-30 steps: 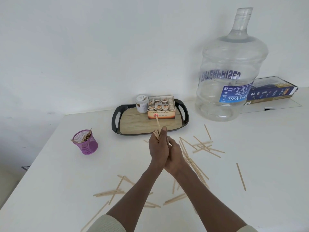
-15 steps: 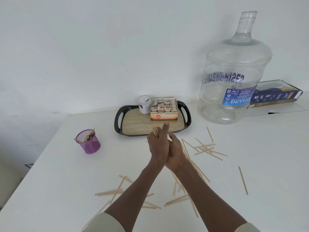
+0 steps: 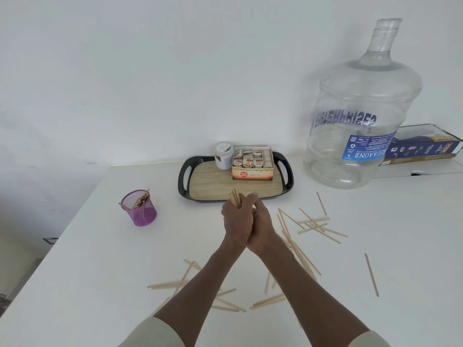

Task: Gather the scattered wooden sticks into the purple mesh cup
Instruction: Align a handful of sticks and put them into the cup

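head view: purple mesh cup [image 3: 140, 209] at left holds several wooden sticks; both hands, left hand [image 3: 235, 219] and right hand [image 3: 260, 226], grip a stick bundle [image 3: 234, 197]; tray [image 3: 184, 181] carries a tea box [image 3: 252, 163].

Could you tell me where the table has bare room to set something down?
Bare patches: between the purple mesh cup and the tray, and the near-left corner. Crowded: scattered sticks right of the hands and around the forearms.
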